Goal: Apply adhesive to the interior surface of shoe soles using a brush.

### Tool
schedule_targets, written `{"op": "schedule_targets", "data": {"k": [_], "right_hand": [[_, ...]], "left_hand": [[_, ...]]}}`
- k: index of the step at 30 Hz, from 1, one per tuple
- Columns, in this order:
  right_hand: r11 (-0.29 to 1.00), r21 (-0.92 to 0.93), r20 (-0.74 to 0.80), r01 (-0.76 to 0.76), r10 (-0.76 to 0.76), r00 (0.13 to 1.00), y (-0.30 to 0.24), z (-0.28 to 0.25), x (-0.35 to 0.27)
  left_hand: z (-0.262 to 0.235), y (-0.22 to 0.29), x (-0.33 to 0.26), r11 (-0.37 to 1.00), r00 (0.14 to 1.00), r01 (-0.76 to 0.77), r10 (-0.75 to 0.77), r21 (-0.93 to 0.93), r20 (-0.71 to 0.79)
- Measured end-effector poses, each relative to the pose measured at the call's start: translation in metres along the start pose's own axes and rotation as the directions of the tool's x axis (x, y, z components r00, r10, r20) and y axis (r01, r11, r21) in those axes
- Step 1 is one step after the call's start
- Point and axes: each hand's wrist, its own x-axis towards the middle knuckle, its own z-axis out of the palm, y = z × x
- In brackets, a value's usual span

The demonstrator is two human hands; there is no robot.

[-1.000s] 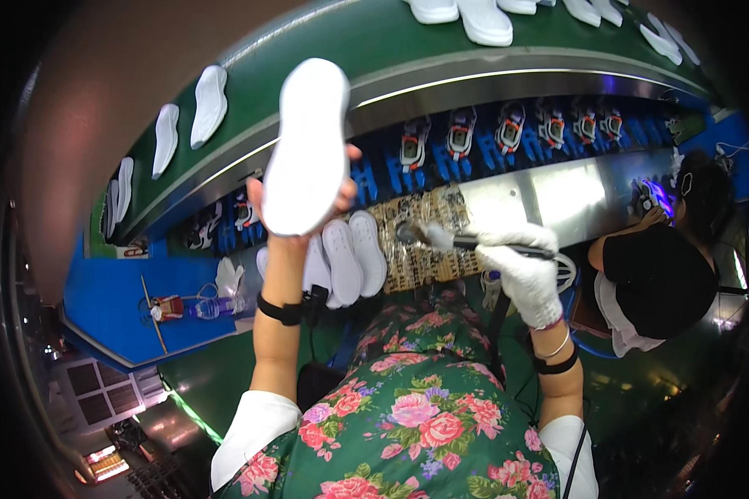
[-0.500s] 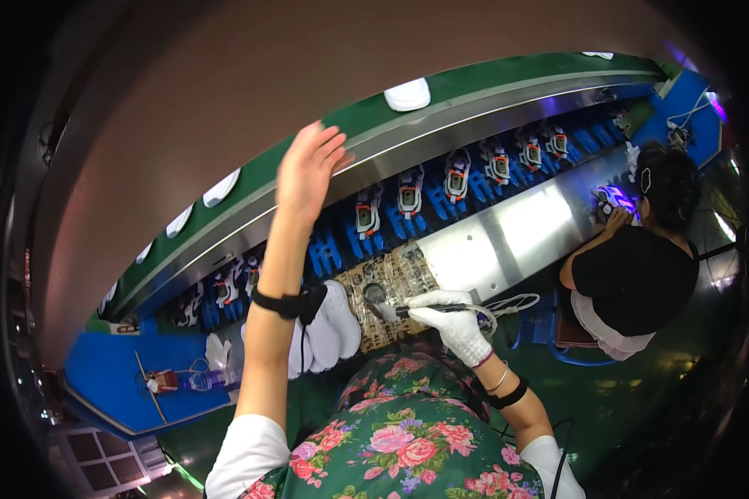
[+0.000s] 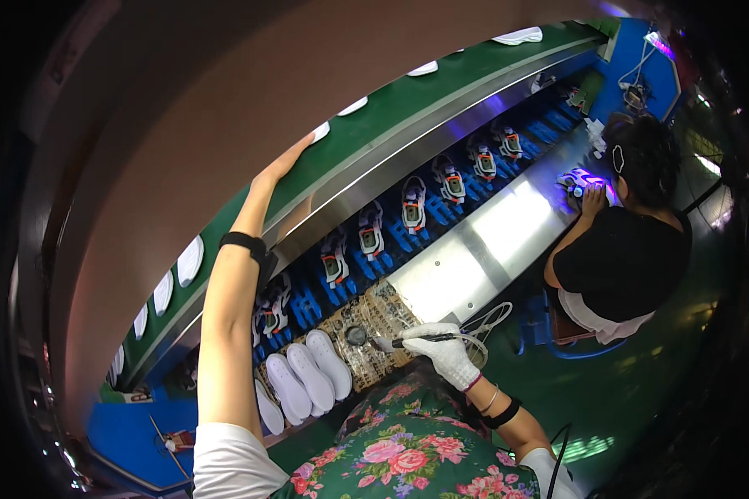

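My bare left hand [image 3: 284, 165] is stretched over the green conveyor belt [image 3: 359, 137]. Its fingers look extended, and the fingertips reach the edge of a white shoe sole [image 3: 320, 131], partly hidden under the brown overhang. In a white glove, my right hand [image 3: 443, 351] is closed around a black-handled brush [image 3: 416, 340] with a pale hose trailing from its back end. The brush's flat tip is just right of a small dark round cup [image 3: 356, 335] on a tape-covered surface [image 3: 383, 309]. Several white soles [image 3: 310, 378] lie side by side left of that surface.
Shoe uppers [image 3: 414, 204] stand on blue racks below the belt. A brown overhang [image 3: 225, 91] covers the belt's far side. More soles [image 3: 190, 259] ride the belt at left. A seated co-worker [image 3: 628, 258] handles a purple-lit shoe at the right end of the metal bench [image 3: 441, 266].
My left hand has moved farther out and left, from above the belt's near edge to a sole under the overhang. The view has shifted; my right hand still holds the brush near the cup.
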Motion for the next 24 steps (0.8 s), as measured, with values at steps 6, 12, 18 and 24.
{"op": "schedule_targets", "data": {"k": [6, 12, 18, 24], "right_hand": [[0.996, 0.082, 0.045, -0.017, 0.013, 0.999, 0.002, -0.006, 0.011], [0.995, 0.097, -0.019, -0.029, 0.031, 0.999, 0.000, -0.021, 0.009], [0.998, 0.040, -0.143, 0.049, -0.043, 0.989, -0.007, -0.042, 0.004], [0.993, 0.105, -0.176, 0.049, -0.030, 0.984, -0.004, -0.050, -0.003]], "left_hand": [[0.041, -0.027, 0.046, 0.995, 0.995, -0.093, 0.095, 0.047, -0.039], [0.103, 0.010, 0.090, 0.978, 0.976, -0.210, 0.209, 0.004, -0.062], [0.173, 0.059, 0.132, 0.953, 0.963, -0.267, 0.258, -0.146, -0.072], [0.142, 0.061, 0.110, 0.736, 0.998, -0.046, 0.002, -0.676, -0.066]]}}
